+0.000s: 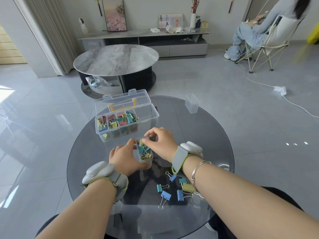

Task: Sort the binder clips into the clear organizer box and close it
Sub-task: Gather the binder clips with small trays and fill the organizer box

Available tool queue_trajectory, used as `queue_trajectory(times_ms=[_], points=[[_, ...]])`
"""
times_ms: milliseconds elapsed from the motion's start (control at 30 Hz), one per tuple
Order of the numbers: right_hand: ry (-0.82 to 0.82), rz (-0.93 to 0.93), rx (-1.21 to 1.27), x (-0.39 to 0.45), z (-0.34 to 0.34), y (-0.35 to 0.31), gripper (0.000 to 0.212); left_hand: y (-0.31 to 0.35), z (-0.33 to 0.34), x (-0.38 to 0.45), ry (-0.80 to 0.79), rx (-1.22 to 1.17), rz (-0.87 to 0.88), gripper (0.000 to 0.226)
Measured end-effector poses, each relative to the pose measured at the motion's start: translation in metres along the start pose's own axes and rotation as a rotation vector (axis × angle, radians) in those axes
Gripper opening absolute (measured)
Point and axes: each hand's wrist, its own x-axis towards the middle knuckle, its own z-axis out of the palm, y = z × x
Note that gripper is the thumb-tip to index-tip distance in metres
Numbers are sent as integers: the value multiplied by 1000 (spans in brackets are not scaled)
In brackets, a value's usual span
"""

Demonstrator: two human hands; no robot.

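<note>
The clear organizer box (151, 116) stands open on the round dark glass table (215, 135), its lid (120, 100) tilted back; several inner bins hold coloured binder clips (119, 120). In front of it a small clear bin (144, 153) full of clips sits between my hands. My left hand (124, 156) grips its left side. My right hand (159, 141) curls over its far right rim, fingertips on the top edge. Several loose clips (165, 194) in blue, teal and yellow lie on the table by my right forearm.
An empty clear bin (191, 102) stands at the table's far right edge. Beyond are a marble coffee table (115, 59) with a bag of clips (96, 81) beneath, a TV console, a white cable with a power strip (279, 89), and a person seated on a folding chair (264, 47).
</note>
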Motion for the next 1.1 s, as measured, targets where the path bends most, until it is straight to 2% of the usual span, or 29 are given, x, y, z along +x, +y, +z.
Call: queue_trajectory(times_ms=[100,267,400,533,633,800,1100], points=[[-60,16,-92,-4,8,7,43,3,0,1,14,-2,2,80],[-30,-19,-206,-7,15,4,45,3,-3,1,36,34,9,82],[-99,98,208,-3,9,-5,42,8,-13,6,85,31,41,80],[-95,153,364,16,0,-8,54,15,-29,21,133,22,82,75],[-105,220,505,35,-8,-12,47,20,-42,37,124,-2,78,73],[-82,204,473,77,-21,-19,53,33,-51,75,166,-7,87,73],[-80,198,335,145,-28,-18,44,26,-54,152,188,19,95,74]])
